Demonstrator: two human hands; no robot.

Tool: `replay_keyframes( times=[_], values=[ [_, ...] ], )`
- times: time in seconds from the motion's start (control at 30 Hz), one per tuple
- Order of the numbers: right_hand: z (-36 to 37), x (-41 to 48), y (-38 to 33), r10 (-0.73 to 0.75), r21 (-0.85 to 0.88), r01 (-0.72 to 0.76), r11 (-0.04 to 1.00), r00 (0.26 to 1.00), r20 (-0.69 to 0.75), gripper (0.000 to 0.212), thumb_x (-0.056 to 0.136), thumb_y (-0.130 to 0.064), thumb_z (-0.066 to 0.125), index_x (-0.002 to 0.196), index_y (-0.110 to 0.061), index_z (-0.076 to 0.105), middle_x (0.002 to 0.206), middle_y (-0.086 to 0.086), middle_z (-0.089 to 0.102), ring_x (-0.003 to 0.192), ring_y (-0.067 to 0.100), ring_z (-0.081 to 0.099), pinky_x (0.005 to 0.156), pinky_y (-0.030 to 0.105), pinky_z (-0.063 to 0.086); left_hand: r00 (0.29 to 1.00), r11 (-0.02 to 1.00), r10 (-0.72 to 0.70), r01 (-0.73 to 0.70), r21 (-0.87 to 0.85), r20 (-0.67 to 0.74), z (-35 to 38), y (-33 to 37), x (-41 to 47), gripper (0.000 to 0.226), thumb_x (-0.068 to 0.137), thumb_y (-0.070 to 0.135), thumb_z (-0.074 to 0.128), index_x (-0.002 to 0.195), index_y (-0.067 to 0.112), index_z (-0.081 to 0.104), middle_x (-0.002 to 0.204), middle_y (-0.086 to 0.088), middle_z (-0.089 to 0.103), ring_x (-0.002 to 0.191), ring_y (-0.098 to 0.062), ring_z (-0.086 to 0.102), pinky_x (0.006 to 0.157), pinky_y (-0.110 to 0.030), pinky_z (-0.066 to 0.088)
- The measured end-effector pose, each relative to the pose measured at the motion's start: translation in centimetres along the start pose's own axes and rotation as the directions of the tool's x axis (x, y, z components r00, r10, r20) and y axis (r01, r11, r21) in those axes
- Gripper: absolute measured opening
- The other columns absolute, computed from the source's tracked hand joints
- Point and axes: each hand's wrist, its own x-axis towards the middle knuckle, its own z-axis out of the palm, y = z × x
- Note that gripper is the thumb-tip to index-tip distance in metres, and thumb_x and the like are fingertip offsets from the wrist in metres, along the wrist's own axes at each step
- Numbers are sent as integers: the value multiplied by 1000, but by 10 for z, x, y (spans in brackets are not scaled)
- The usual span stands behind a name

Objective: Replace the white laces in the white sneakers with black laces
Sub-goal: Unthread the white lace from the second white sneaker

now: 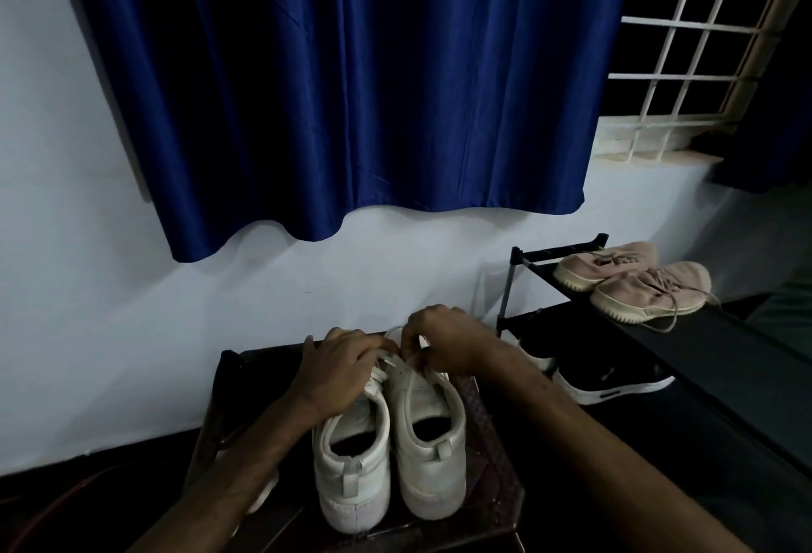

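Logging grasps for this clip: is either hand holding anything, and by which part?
The right hand pinches a white lace up at the toe end. The left hand lies on the lacing of the left sneaker; whether it grips cannot be told.

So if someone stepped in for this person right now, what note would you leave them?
Left hand: lies over the left sneaker, fingertips at the laces; grip unclear.
Right hand: pinches a white lace.
The left sneaker and the right sneaker stand side by side on the dark stool.
Done: nothing visible; white laces still in.
Left: pull them out, thread black laces, none in view.
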Motion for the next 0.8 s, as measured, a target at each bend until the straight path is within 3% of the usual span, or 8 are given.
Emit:
replay_keyframes(
  times=[0.13, 0.2, 0.27, 0.33, 0.4, 0.53, 0.73, 0.8],
  values=[
    [-8, -15, 36, 160, -309, -179, 934, 983, -86, 13, 90, -27, 55, 98, -22, 64, 112, 0, 62, 110, 22, 57, 94, 41, 40, 1000, 1000, -10, 10, -15, 1, 0, 3, -1, 38, 98, 26, 33, 117, 47, 58, 122, 24, 56, 124, -4, 40, 114, -56, 13],
    [-11, -23, 54, 256, -72, -266, 961, 959, -125, 9, 85, -17, 62, 86, -26, 63, 98, -5, 66, 96, 19, 63, 84, 35, 47, 1000, 1000, -2, 2, -25, 4, -2, 4, -2, 39, 97, 25, 32, 116, 46, 58, 123, 23, 56, 125, -5, 40, 114, -56, 13],
    [-14, -26, 59, 298, 321, -229, 919, 936, -187, 20, 84, -5, 65, 77, -23, 61, 79, -7, 66, 73, 9, 63, 71, 26, 47, 1000, 1000, -1, 1, -18, 17, -6, 6, -2, 48, 88, 35, 21, 114, 48, 60, 125, 23, 56, 124, -7, 42, 114, -54, 15],
    [-22, -29, 50, 353, 669, -110, 735, 905, -239, 15, 89, -3, 62, 79, -14, 60, 72, 0, 69, 63, 7, 61, 64, 19, 45, 1000, 1000, 3, -3, 3, 25, -7, 7, -1, 59, 80, 45, 11, 112, 48, 61, 126, 24, 56, 123, -8, 43, 113, -53, 16],
    [-25, -31, 42, 428, 845, -37, 534, 874, -232, 8, 94, -10, 60, 86, -10, 58, 71, 8, 70, 60, 11, 60, 56, 18, 45, 1000, 999, -6, 7, -42, 19, -5, 7, 1, 55, 83, 54, 14, 104, 46, 64, 121, 23, 57, 120, -8, 47, 114, -56, 14],
    [10, -27, 48, 490, 889, -26, 456, 842, -226, 9, 93, -4, 58, 93, -13, 56, 65, 8, 68, 56, 18, 59, 54, 25, 46, 998, 995, -31, 26, -96, -59, -5, 18, 14, 23, 94, 47, 49, 92, 37, 69, 109, 20, 59, 104, -5, 57, 113, -56, 17],
    [65, -24, 53, 452, 889, -19, 458, 866, -215, 17, 94, 0, 55, 87, -8, 69, 65, 0, 65, 54, 7, 56, 56, 21, 47, 997, 992, 38, -44, 115, 60, -7, 48, 34, 16, 86, 45, 60, 96, 35, 67, 113, 14, 62, 112, -11, 57, 107, -42, 31],
    [67, -19, 57, 375, 848, -27, 529, 904, -205, 16, 95, -4, 57, 91, -7, 72, 68, 1, 65, 56, 3, 55, 56, 18, 47, 996, 992, 34, -44, 121, 87, -9, 50, 38, 13, 80, 44, 65, 91, 37, 67, 112, 16, 63, 111, -10, 57, 105, -41, 35]
  ],
)
